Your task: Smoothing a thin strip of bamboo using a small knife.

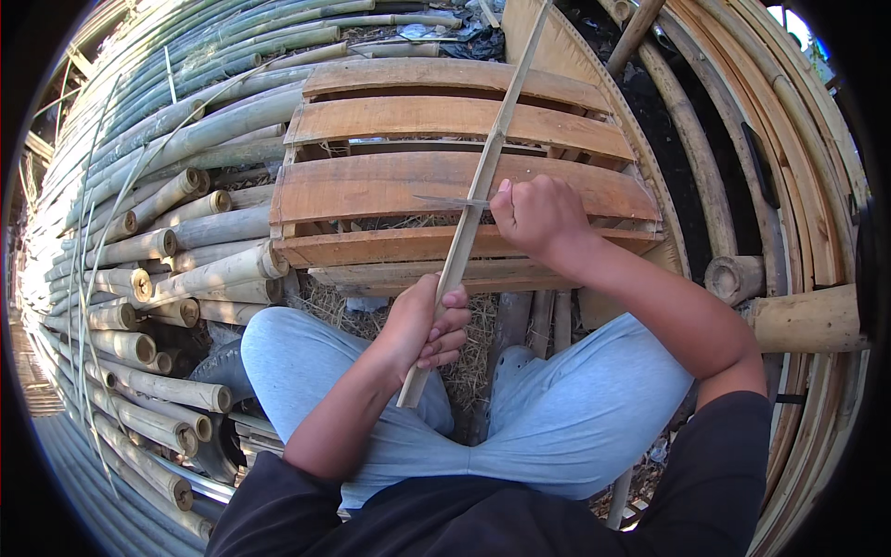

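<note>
A long, narrow bamboo strip (pixel 482 176) slants from my lap up over a slatted wooden crate (pixel 390 181) and out past the top of the view. My left hand (pixel 429 327) is wrapped round the strip near its lower end. Farther up, my right hand (pixel 540 215) is closed in a fist on a knife (pixel 452 200), whose handle is hidden by the fingers. The thin blade points left and lies across the strip, touching or nearly touching it; I cannot tell which.
Stacked bamboo poles (pixel 176 246) fill the left, several ends jutting toward my knee. Long wooden boards (pixel 807 158) run along the right, beside a thick bamboo piece (pixel 807 318). A curved tan panel (pixel 631 121) stands behind the crate. Dry straw (pixel 325 302) covers the ground between my legs.
</note>
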### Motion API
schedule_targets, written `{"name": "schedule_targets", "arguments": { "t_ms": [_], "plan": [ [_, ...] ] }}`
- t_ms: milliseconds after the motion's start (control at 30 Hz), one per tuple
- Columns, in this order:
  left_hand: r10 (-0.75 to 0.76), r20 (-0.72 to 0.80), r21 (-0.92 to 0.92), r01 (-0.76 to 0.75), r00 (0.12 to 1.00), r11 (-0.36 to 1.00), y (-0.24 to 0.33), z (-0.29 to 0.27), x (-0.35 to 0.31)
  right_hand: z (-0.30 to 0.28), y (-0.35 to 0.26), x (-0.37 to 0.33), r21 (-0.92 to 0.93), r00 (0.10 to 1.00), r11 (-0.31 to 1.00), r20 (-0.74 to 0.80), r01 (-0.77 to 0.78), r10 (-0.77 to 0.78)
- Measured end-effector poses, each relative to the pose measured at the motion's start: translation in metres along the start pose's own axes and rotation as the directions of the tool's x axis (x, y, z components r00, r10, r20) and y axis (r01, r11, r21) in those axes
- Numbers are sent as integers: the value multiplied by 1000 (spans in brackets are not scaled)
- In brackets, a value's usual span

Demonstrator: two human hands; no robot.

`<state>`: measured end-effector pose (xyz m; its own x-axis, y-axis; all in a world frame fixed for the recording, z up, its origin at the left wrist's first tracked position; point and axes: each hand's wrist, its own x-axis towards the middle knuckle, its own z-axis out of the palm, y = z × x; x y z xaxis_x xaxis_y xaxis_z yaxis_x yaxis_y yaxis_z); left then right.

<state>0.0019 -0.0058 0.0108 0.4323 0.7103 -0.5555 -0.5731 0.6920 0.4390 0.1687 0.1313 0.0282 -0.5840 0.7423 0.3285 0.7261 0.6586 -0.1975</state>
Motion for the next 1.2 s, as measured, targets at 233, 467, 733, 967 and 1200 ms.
{"name": "schedule_targets", "arguments": {
  "t_ms": [233, 467, 733, 967, 1200],
  "plan": [
    [-38, -15, -18, 37, 999, 999, 0, -5, -2, -9, -36, -27, 71, 978, 997, 206, 27, -41],
    [-39, 27, -37, 40, 999, 999, 2, -7, 0, -2, -17, -9, -82, 999, 996, 8, -39, 40],
    [-57, 58, -73, 62, 997, 995, 0, -1, -3, 7, 11, 1, -92, 998, 996, -51, 20, -25],
    [-23, -34, -45, 21, 999, 999, 0, -4, -6, -4, -38, -22, 22, 988, 994, 112, 109, -111],
    [123, -65, 155, -112, 990, 982, -4, 3, -8, -14, 0, 2, -36, 997, 998, -50, -60, 58]
  ]
}}
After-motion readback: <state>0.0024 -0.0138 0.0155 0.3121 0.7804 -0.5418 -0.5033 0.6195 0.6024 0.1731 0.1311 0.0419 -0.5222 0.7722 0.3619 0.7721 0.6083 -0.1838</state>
